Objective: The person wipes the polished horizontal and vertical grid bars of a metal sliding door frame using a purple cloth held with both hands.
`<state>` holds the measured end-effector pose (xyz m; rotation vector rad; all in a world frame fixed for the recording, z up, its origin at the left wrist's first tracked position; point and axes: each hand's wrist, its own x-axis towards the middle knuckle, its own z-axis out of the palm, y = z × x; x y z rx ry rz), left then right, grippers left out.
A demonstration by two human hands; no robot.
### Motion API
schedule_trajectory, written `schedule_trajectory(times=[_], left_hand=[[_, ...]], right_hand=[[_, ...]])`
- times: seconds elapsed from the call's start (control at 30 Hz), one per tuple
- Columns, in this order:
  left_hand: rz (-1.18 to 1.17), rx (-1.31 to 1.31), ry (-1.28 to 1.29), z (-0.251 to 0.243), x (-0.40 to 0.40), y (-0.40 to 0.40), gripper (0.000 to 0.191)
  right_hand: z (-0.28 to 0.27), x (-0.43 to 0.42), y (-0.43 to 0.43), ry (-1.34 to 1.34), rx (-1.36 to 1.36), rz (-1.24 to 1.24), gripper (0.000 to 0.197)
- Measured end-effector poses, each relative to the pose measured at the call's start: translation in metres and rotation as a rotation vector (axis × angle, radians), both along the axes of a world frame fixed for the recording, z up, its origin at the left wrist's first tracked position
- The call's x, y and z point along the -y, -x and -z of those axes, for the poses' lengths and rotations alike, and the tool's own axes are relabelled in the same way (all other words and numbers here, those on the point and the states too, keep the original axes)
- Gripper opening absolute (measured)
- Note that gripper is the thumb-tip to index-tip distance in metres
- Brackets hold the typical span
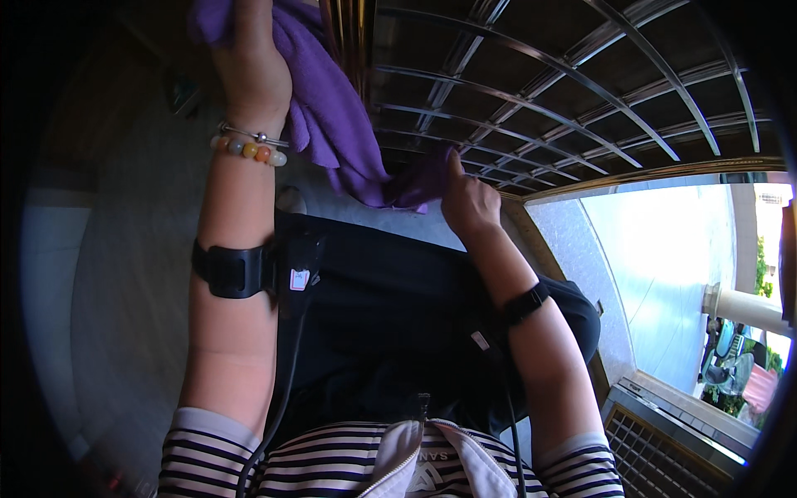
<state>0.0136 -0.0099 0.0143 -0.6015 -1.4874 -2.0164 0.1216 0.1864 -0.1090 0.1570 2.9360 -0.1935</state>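
Observation:
A purple cloth (pixel 339 124) hangs between my two hands in front of a dark door panel with a metal lattice (pixel 529 93). My left hand (pixel 252 68), raised at the top left beside the door's shiny gold-coloured edge (pixel 352 43), holds the upper part of the cloth; its fingers are partly cut off by the frame's top. Lower down and to the right, my right hand (pixel 470 199) grips the cloth's other end close to the lattice. A beaded bracelet (pixel 249 150) and a metal bangle circle my left wrist.
Bright paving (pixel 654 267) lies past the doorway's stone threshold (pixel 579 249) on the right, with a pale column (pixel 747 308) and parked scooters beyond. Another latticed panel (pixel 654 454) stands at the lower right. Black cables run from the arm straps along my body.

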Motion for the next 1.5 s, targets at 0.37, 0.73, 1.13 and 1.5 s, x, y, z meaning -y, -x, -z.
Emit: schedule_trajectory(times=[0.37,0.73,1.13,1.5], left_hand=[[-0.085,0.091,0.036,0.022,0.014,0.017,0.036],[-0.095,0.12,0.109,0.018,0.007,0.02,0.037],[-0.033,0.199,-0.039,0.016,0.01,0.012,0.036],[-0.069,0.138,0.011,0.022,0.003,0.019,0.038]], right_hand=[[0.021,0.033,0.017,0.301,0.133,0.029,0.068],[0.013,-0.034,-0.026,0.019,0.053,0.109,0.041],[0.006,-0.038,0.017,1.636,0.234,0.551,0.031],[0.018,-0.034,-0.004,0.044,-0.007,0.215,0.049]])
